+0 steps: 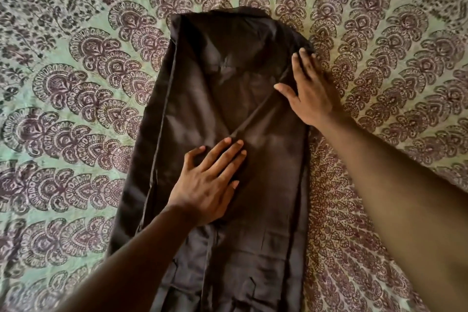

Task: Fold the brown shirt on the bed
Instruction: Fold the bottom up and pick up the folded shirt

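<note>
— The hands?
— Left hand (207,182) flat, fingers spread, pressing the brown shirt (228,114) mid-body; right hand (307,91) flat on its right edge; neither grips.
— The shirt?
— Folded into a long strip, lying on the patterned bedspread (76,83).
</note>
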The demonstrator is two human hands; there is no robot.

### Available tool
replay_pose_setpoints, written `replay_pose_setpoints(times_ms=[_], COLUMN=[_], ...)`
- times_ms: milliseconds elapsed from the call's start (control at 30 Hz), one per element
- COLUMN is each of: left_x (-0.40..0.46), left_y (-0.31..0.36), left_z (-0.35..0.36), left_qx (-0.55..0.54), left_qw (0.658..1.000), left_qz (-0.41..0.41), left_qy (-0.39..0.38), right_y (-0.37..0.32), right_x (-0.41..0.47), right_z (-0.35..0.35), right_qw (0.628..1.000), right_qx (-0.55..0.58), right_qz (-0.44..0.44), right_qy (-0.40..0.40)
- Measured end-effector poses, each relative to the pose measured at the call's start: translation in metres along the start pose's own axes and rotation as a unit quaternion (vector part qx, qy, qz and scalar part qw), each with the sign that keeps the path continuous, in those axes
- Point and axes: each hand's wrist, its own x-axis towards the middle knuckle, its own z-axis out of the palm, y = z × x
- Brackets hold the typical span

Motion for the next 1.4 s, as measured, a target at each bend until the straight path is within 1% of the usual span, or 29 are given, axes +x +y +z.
replay_pose_setpoints(times_ms=[100, 200, 300, 333, 400, 467, 533, 633, 667, 733, 800, 867, 933, 967, 1033, 1133, 1233, 1300, 1400], left_x=[0.0, -0.001, -0.002, -0.003, -0.004, -0.005, -0.005, -0.01, -0.017, -0.035, -0.065, -0.107, -0.15, -0.166, -0.185, -0.191, -0.208, -0.231, -0.28], left_y=[0.0, -0.001, -0.002, -0.002, -0.003, -0.003, -0.003, 0.001, 0.003, 0.01, 0.019, 0.026, 0.03, 0.03, 0.029, 0.03, 0.028, 0.015, -0.019], left_z=[0.0, 0.0, -0.001, -0.002, -0.002, -0.003, -0.003, -0.006, -0.008, -0.016, -0.025, -0.026, -0.021, -0.016, -0.015, -0.026, -0.045, -0.05, -0.045], left_qx=[0.0, -0.006, -0.021, -0.027, -0.031, -0.027, -0.026, -0.035, -0.042, -0.059, -0.081, -0.097, -0.084, -0.071, -0.061, -0.086, -0.124, -0.118, -0.067], left_qw=[1.0, 1.0, 1.0, 1.0, 1.0, 1.0, 1.0, 0.999, 0.999, 0.996, 0.993, 0.993, 0.992, 0.99, 0.99, 0.989, 0.985, 0.985, 0.982], left_qz=[0.002, 0.001, -0.003, -0.004, -0.002, 0.003, 0.01, 0.01, 0.003, -0.013, -0.017, 0.024, 0.095, 0.118, 0.115, 0.075, 0.065, 0.093, 0.156], left_qy=[-0.003, -0.002, 0.0, -0.001, -0.002, -0.004, -0.004, 0.013, 0.027, 0.064, 0.089, 0.068, 0.02, -0.007, -0.054, -0.096, -0.097, -0.079, -0.082], right_y=[-0.018, -0.05, -0.061, -0.056, -0.044, -0.039, -0.05, -0.084, -0.098, -0.123, -0.142, -0.16, -0.175, -0.182, -0.192, -0.195, -0.193, -0.186, -0.162], right_x=[-0.006, -0.046, -0.106, -0.123, -0.146, -0.161, -0.177, -0.216, -0.233, -0.269, -0.302, -0.335, -0.365, -0.379, -0.406, -0.434, -0.452, -0.462, -0.484], right_z=[-0.008, 0.003, 0.026, 0.034, 0.038, 0.034, 0.025, 0.021, 0.026, 0.038, 0.048, 0.054, 0.057, 0.059, 0.064, 0.063, 0.05, 0.037, 0.025], right_qw=[1.0, 0.997, 0.994, 0.994, 0.997, 0.998, 0.997, 0.995, 0.996, 0.999, 0.999, 0.998, 0.998, 0.998, 0.998, 0.995, 0.988, 0.988, 0.994], right_qx=[-0.001, 0.019, 0.003, -0.014, -0.029, -0.021, -0.026, -0.005, 0.004, 0.013, 0.036, 0.054, 0.056, 0.056, 0.053, 0.082, 0.134, 0.146, 0.098], right_qz=[0.008, -0.033, -0.1, -0.1, -0.049, 0.003, 0.001, -0.052, -0.053, -0.027, 0.004, 0.01, -0.01, -0.024, -0.043, -0.025, -0.011, -0.015, -0.049], right_qy=[0.025, 0.065, 0.045, 0.046, 0.059, 0.067, 0.071, 0.081, 0.071, 0.038, 0.022, 0.026, 0.028, 0.022, -0.005, -0.054, -0.071, -0.056, -0.019])
